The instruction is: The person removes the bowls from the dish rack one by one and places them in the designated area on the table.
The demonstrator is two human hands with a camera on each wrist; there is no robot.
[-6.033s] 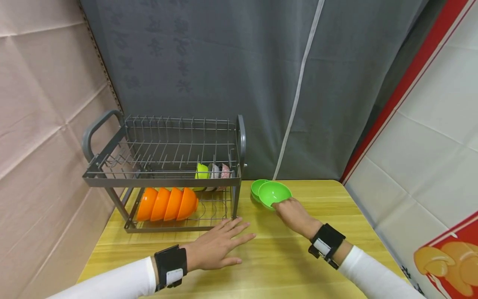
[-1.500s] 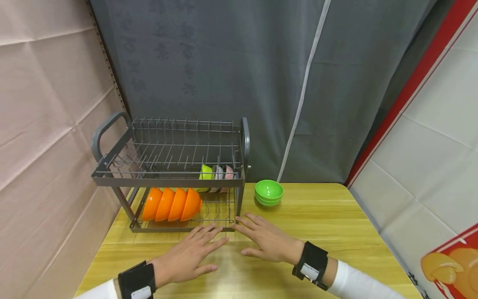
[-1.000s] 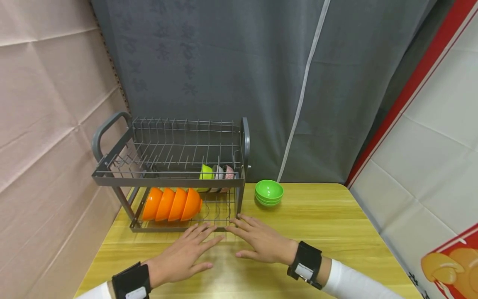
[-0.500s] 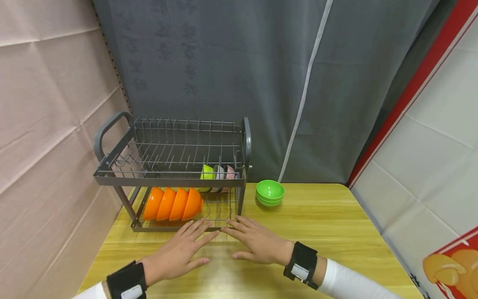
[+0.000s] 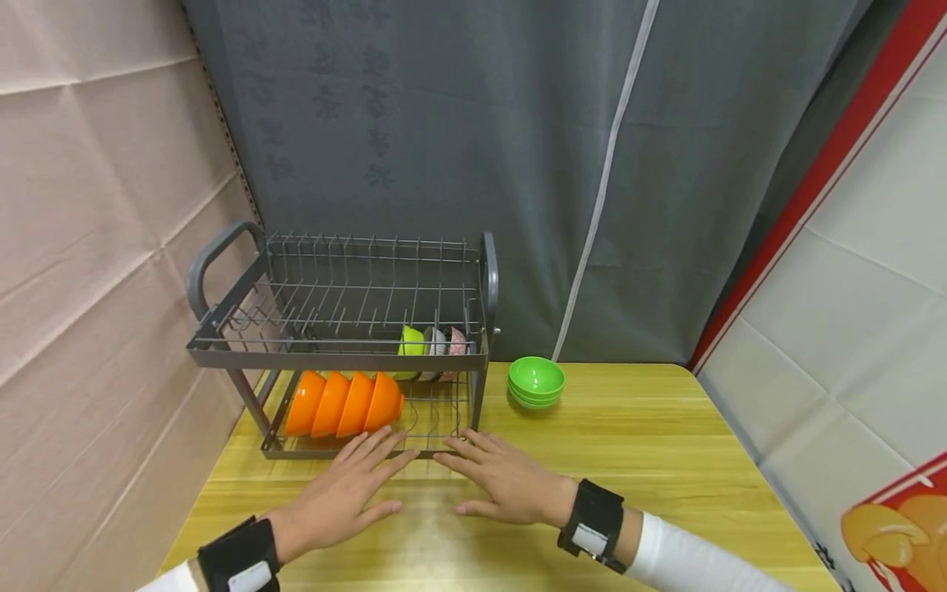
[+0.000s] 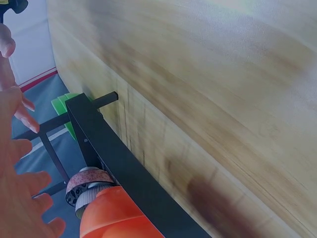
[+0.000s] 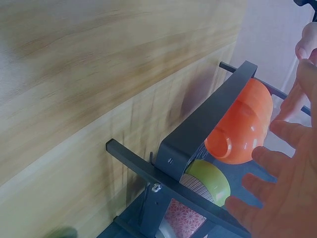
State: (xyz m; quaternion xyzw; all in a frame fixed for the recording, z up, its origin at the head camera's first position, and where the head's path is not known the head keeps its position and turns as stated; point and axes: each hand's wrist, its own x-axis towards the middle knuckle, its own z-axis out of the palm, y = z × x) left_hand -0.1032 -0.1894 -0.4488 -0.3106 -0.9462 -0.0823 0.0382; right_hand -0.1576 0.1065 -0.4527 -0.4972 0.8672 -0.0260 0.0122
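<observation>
My left hand (image 5: 333,501) spreads its fingers over the table, the fingertips overlapping the front rail of a two-tier dish rack (image 5: 336,362) in the head view. Beside it, my right hand (image 5: 510,485) is stretched out the same way near the rack's front right corner. Neither holds anything. Several orange bowls (image 5: 385,403) lean on their sides in a row on the lower tier. Behind them on that tier sit a yellow-green bowl (image 7: 210,181), a grey-striped bowl (image 6: 91,196) and a pink patterned bowl (image 7: 183,218). Green bowls (image 5: 536,380) stand nested upright right of the rack.
The wooden table (image 5: 636,460) carries the rack and the green stack. A grey curtain (image 5: 414,123) hangs along the back edge. Pale panels flank the table, the right panel (image 5: 851,329) bordered in red. The rack's upper tier has upright wire dividers.
Six seconds ago my right hand gripped a green bowl beside the other green ones; now they are nested and that hand is empty. Over the last second both hands drift slightly left.
</observation>
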